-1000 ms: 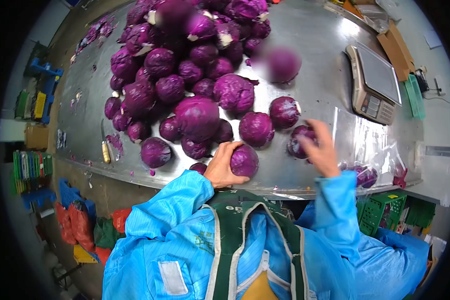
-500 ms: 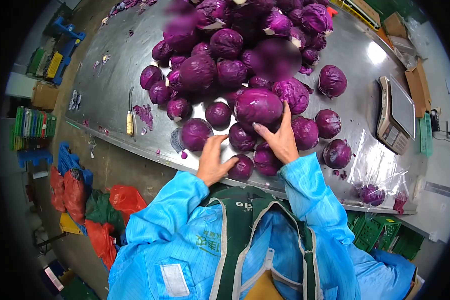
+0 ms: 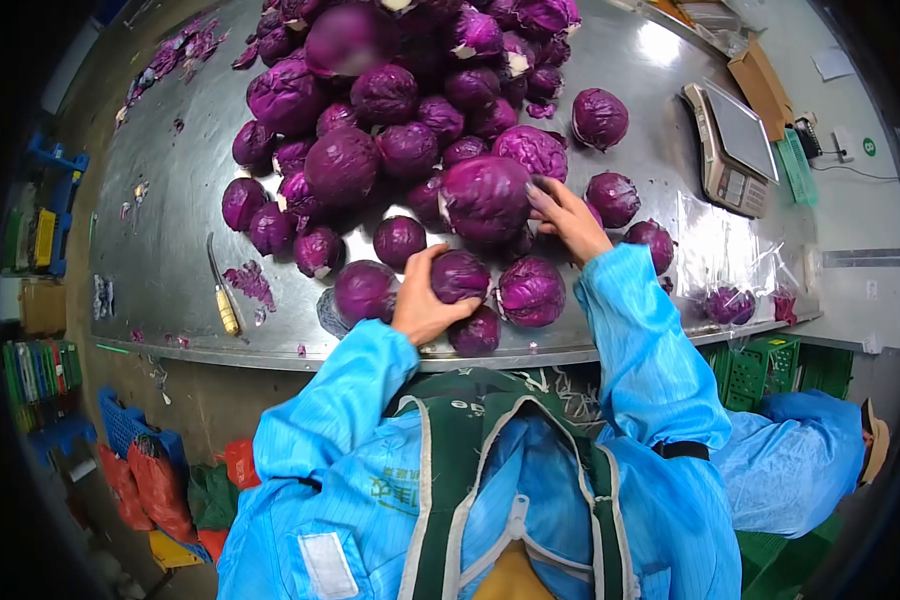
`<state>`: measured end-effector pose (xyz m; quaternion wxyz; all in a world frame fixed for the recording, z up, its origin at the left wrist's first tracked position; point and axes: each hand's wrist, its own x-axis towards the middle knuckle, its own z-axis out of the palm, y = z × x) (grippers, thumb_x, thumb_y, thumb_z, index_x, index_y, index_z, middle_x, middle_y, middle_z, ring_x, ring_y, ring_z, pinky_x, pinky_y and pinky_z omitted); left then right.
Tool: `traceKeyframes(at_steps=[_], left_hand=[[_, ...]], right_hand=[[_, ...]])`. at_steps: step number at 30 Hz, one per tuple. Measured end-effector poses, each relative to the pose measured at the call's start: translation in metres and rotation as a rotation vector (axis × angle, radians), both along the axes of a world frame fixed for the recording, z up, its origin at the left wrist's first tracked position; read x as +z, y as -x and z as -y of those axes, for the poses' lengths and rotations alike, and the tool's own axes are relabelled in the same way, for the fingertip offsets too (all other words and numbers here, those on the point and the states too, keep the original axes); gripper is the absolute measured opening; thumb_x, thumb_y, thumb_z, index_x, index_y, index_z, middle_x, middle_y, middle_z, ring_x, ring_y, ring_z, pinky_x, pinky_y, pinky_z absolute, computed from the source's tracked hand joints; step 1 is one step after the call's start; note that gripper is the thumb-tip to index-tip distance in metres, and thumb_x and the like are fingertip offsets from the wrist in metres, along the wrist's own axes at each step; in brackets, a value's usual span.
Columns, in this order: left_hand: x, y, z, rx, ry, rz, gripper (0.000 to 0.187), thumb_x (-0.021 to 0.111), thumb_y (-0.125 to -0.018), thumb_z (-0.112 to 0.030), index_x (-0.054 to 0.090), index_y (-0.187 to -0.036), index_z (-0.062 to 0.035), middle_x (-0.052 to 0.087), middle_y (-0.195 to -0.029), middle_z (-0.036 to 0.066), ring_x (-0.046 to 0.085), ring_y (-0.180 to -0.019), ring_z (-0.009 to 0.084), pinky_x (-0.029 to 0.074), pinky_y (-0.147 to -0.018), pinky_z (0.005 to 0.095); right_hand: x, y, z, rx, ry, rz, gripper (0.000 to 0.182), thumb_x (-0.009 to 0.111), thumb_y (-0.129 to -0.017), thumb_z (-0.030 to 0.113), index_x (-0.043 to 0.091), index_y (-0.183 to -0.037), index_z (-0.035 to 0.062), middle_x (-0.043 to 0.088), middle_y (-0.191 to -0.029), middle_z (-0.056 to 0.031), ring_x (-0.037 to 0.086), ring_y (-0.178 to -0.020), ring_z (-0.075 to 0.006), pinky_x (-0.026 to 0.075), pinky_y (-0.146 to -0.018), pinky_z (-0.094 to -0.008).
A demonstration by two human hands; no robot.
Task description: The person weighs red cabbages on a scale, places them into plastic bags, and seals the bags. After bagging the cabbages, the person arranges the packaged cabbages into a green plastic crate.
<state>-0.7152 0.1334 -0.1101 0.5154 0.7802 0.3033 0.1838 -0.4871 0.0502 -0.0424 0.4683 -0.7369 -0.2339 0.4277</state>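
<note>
A heap of several purple cabbages [image 3: 400, 110] covers the steel table [image 3: 170, 200]. My left hand [image 3: 422, 300] grips a small purple cabbage [image 3: 460, 275] near the table's front edge. Another small head [image 3: 476, 331] lies just below it. My right hand [image 3: 570, 215] rests with spread fingers against the right side of a large purple cabbage [image 3: 484, 198] that sits on top of other heads. Both arms wear blue sleeves.
A knife with a pale handle [image 3: 222, 288] lies at the front left of the table, beside purple leaf scraps [image 3: 250, 283]. A weighing scale [image 3: 732, 150] stands at the right, with clear plastic bags [image 3: 735, 270] in front of it. A person in blue [image 3: 800, 455] is at the lower right.
My left hand has closed on a small cabbage. My right hand has stayed against the large cabbage. The view has shifted over the table.
</note>
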Motion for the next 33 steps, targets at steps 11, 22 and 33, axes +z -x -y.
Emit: traceKeyframes(at_steps=[11,22,33], left_hand=[[0.026,0.039,-0.010,0.505,1.106,0.562,0.054,0.048,-0.083,-0.050,0.047,-0.122,-0.0130,0.058,-0.108,0.010,0.061,-0.092,0.0267,0.052,-0.070,0.0395],[0.051,0.046,0.001,0.573,1.314,0.701,0.076,0.034,-0.078,-0.071,0.051,-0.119,-0.0089,0.061,-0.101,0.017,0.059,-0.071,0.0264,0.046,-0.056,0.0337],[0.046,0.095,-0.017,0.850,1.098,0.830,0.076,0.033,-0.081,-0.068,0.048,-0.121,-0.0058,0.059,-0.104,0.017,0.059,-0.078,0.0269,0.049,-0.060,0.0361]], right_hand=[[-0.034,0.063,0.102,0.228,0.097,0.799,0.080,0.076,-0.065,0.030,0.037,-0.129,0.0009,0.044,-0.127,-0.0203,0.043,-0.115,-0.0375,0.035,-0.095,-0.0446],[-0.045,0.031,0.019,0.260,0.004,0.992,0.094,0.077,-0.065,0.028,0.025,-0.134,-0.0089,0.058,-0.101,-0.0221,0.055,-0.096,-0.0366,0.038,-0.086,-0.0434],[-0.049,0.038,0.031,0.529,0.247,0.966,0.063,0.075,-0.059,0.033,0.050,-0.103,-0.0063,0.058,-0.092,-0.0199,0.054,-0.092,-0.0346,0.037,-0.079,-0.0437]])
